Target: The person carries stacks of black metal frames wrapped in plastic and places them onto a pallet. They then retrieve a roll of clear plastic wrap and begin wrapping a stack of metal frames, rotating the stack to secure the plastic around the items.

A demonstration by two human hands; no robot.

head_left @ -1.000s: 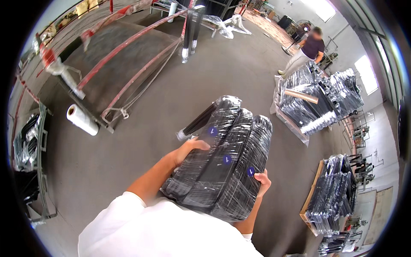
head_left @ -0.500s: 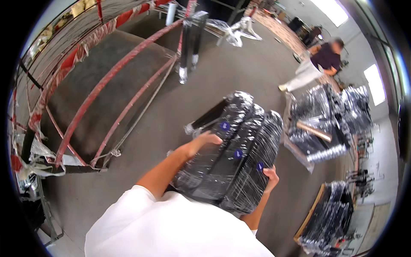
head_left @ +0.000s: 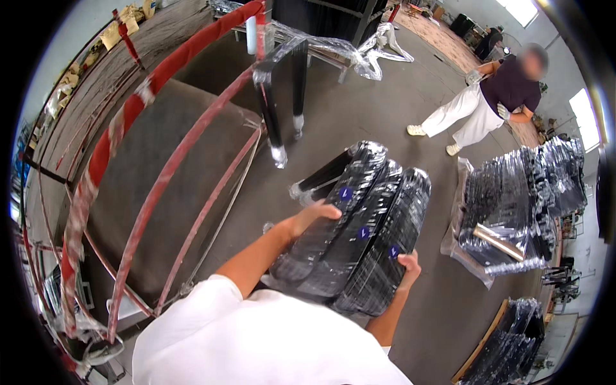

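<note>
Left hand [head_left: 314,217] half closed over the outer side of three black film-wrapped bundles [head_left: 351,247], thumb laid on top just short of a round purple sticker [head_left: 345,194]. Bundles set side by side between both hands, long sides slanting toward the upper right, near ends close against the white shirt [head_left: 256,340]. Right hand [head_left: 409,268] curled around the outer edge of the rightmost bundle, thumb just beside another purple sticker.

All seemingly held up over bare grey floor [head_left: 359,96]. Far left, a red rail frame [head_left: 187,137] with patches of white. Just right of it, black wrapped legs [head_left: 271,122] standing upright; nearer, slim black bars [head_left: 326,173] jutting out past the leftmost bundle. Farther back, loose clear film [head_left: 385,54]. Then a standing person [head_left: 513,83] in dark top, pale trousers and gloves, near a stack of wrapped black pieces [head_left: 504,186] with a brown tube [head_left: 499,242] across it. Lower right, a second wrapped stack [head_left: 507,346].

Clutter at the lower left hard to make out. Left fingers and bundle undersides hidden; cannot tell whether the slim bars belong to the bundles. Second stack cut off by the picture's lower edge.
</note>
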